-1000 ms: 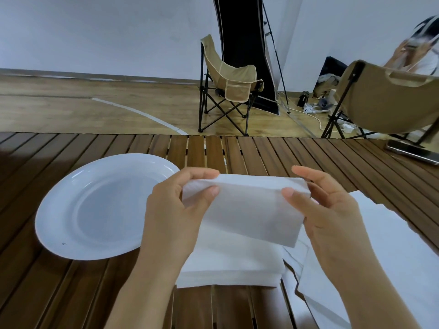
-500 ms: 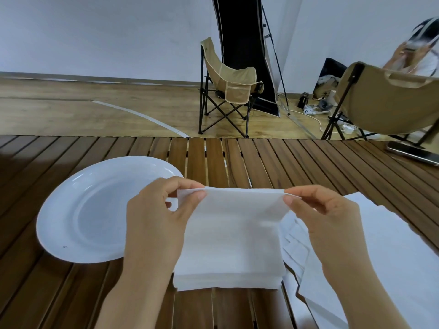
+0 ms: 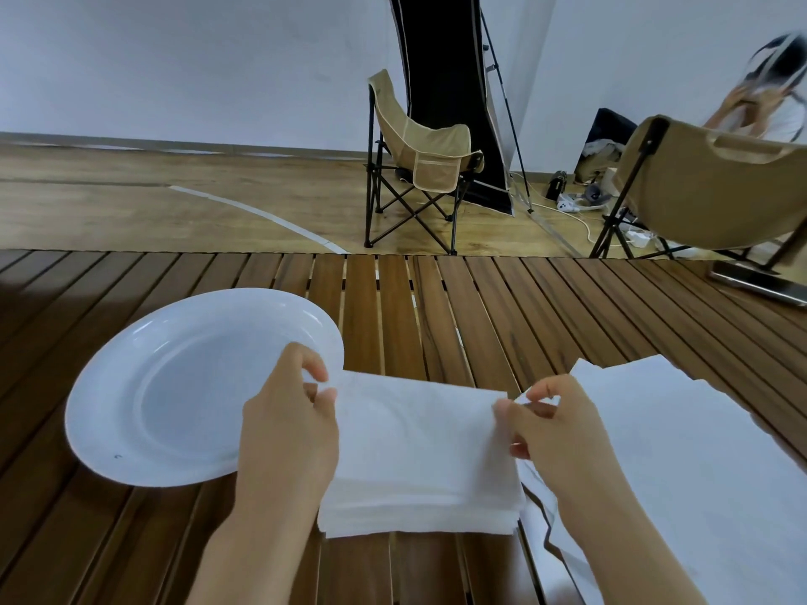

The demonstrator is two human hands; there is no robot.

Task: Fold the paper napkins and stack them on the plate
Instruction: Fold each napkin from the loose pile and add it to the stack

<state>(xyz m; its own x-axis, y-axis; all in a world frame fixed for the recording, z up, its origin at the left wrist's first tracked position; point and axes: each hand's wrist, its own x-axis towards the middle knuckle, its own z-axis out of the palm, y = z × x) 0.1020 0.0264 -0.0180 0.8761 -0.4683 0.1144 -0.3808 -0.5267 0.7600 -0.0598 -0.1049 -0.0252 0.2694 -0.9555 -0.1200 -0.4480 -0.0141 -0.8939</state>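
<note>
Folded napkin [image 3: 415, 425], white, lying on top of a stack of folded napkins [image 3: 419, 508] at the near middle of the slatted wooden table [image 3: 502, 307], its far corners being pinched on either side. Left hand [image 3: 290, 430] pinching the far left corner between thumb and curled fingers, just over the near right rim of the plate. Right hand [image 3: 554, 434] pinching the far right corner likewise, fingers curled, none spread. Whether the napkin is being pressed flat onto the stack or being lifted off it: not determinable from this view.

White plate [image 3: 131, 386] sitting just left of the stack, holding no napkins. Unfolded napkins [image 3: 681, 465] lying in a loose spread at the right, partly tucked beneath the right forearm and reaching off the near right edge.

Progress, as a judgement: folding well under way, a good number of napkins already folded and piled; stacking on the plate not yet begun; the sheets at the right remaining to be folded, and the whole pile remaining to be moved leftward onto the plate.

Beyond the table: folding camp chair [image 3: 419, 168] standing on the wooden floor, second chair [image 3: 707, 189] at the right, dark phone-like object [image 3: 760, 286] lying at the far right table edge.
</note>
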